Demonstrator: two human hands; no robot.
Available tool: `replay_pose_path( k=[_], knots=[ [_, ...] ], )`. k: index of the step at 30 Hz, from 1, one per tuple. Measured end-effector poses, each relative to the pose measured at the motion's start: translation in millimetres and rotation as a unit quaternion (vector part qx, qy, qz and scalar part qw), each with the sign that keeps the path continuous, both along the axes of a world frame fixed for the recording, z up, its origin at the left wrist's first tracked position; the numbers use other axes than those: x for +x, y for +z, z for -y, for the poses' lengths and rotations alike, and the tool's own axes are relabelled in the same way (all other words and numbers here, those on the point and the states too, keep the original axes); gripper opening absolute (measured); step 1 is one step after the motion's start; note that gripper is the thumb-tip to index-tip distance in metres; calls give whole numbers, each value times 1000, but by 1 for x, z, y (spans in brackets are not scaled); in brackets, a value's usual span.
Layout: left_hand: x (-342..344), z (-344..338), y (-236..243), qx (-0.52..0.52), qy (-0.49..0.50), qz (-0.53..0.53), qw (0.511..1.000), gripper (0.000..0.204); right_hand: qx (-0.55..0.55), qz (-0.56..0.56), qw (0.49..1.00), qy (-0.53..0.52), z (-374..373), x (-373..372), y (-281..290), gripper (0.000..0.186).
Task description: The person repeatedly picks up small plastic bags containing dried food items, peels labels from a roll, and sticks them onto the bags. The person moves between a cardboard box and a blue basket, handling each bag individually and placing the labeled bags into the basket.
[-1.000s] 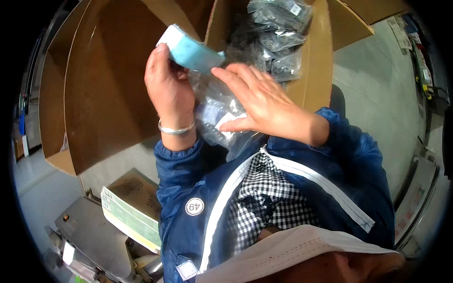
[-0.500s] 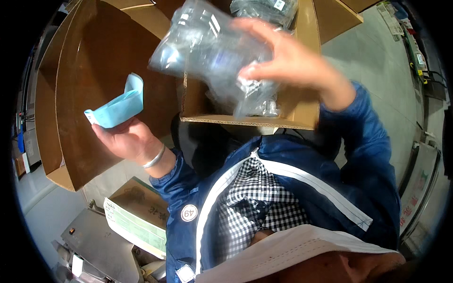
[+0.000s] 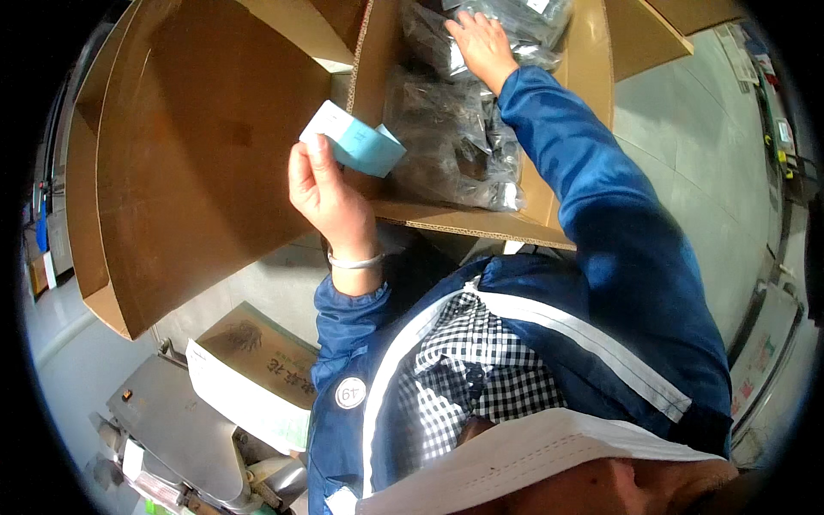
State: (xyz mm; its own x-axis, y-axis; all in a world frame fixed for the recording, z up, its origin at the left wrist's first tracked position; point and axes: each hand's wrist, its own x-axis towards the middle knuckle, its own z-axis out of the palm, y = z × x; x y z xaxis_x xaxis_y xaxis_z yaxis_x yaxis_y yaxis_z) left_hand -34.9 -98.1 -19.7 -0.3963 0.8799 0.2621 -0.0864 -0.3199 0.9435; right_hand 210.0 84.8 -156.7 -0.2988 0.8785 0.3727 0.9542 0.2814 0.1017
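My left hand (image 3: 333, 199) is raised at the near left corner of a cardboard box (image 3: 481, 225). Its thumb and fingers pinch one end of a curled light-blue paper strip (image 3: 365, 148), which has faint dark print. Inside the box lie several clear plastic bags (image 3: 455, 120); what they contain is hard to make out. My right hand (image 3: 485, 50) reaches over the far part of the box and rests on the bags, back of the hand up. Its fingers are spread, and I see no bag gripped in them.
A large brown cardboard box (image 3: 206, 172) stands open on its side at the left. Below it are a smaller printed carton (image 3: 257, 348) with pale paper sheets and a grey metal machine (image 3: 172, 429). Pale floor tiles (image 3: 678, 120) show at the right.
The clear plastic bag has left my right hand, which has moved farther into the box. My left hand has moved right with the blue strip, toward the box's edge.
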Motion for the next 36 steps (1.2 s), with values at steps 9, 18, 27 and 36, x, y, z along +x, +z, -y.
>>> replay_pose_path(
  k=[9,18,27,36],
  knots=[
    [4,-6,3,-12,4,-1,1000,24,-262,-17,962,72,29,-65,-78,49],
    [0,-4,-2,-7,-2,15,1000,22,-543,-330,771,37,-54,44,14,36],
    [3,-6,2,1,-15,32,999,21,-388,-785,483,8,-105,111,19,33],
    [-1,-4,1,-7,3,29,1000,20,-126,-628,766,-51,-138,91,60,32]
  ],
)
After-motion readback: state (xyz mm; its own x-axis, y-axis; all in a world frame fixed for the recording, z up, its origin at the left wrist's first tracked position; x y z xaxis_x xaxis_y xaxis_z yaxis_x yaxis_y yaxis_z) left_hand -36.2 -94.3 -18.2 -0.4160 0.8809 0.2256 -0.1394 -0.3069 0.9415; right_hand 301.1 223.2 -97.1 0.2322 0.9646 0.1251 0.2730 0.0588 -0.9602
